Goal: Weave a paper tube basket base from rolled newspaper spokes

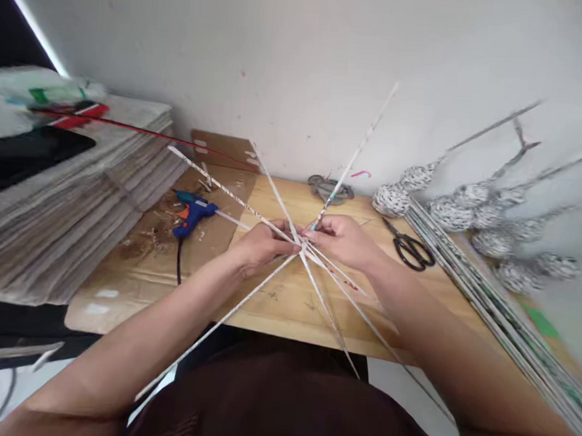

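Note:
Several thin rolled-paper sticks (323,295) cross at one middle point and spread outward like spokes above the table. My left hand (264,246) pinches them at the crossing, thumb on top. Just right of the crossing, my right hand (338,237) has its fingers closed around a paper stick (356,156) that slants up toward the wall. Both hands nearly meet at the center. The fingers' undersides and part of the crossing are hidden.
A blue glue gun (192,215) lies on cardboard (209,259) at left, beside a tall newspaper stack (126,168). Black-handled scissors (410,248) rest at right, near bundled paper sticks (483,302) and several woven paper balls (452,211). A grey cloth-like bundle (331,189) sits by the wall.

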Available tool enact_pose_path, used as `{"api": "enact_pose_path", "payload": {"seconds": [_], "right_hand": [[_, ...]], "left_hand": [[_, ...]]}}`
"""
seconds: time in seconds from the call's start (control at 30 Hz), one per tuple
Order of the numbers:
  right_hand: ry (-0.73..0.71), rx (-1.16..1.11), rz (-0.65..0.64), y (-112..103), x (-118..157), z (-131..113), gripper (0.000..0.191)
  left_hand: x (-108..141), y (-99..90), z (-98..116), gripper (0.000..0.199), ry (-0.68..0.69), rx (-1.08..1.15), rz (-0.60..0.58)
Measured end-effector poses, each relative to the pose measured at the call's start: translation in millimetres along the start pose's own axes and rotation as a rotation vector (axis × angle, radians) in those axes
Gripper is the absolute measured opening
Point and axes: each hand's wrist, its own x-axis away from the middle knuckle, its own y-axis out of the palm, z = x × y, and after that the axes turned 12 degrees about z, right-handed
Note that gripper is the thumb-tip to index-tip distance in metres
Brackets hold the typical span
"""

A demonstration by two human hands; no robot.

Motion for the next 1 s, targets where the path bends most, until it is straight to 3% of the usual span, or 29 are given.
{"api": "enact_pose_path", "payload": {"seconds": [0.3, 0.47, 0.6, 0.8, 0.93, 1.0], "right_hand": [[0.040, 0.025, -0.058, -4, -2, -8, 0.009], [0.056, -0.083, -0.041, -2, -2, -4, 0.005], [0.053, -0.017, -0.037, 0, -2, -2, 0.008], [0.072, 0.093, -0.051, 7, -8, 8, 0.011], [0.050, 0.148, -0.063, 13, -11, 18, 0.013], [0.063, 0.191, -0.057, 15, -11, 19, 0.013]], "left_hand": [[-2, 0.4, -4, 0.034, -0.016, -0.032, 0.039], [-5, -0.2, -8, 0.042, -0.059, 0.041, 0.065], [-6, 0.3, -9, 0.047, -0.036, -0.007, 0.076], [-5, 0.5, -10, 0.056, 0.090, -0.332, 0.150], [-1, -16.4, 1, 0.041, 0.282, -0.880, 0.300], [4, -24.3, 11, 0.047, 0.335, -1.122, 0.301]]}}
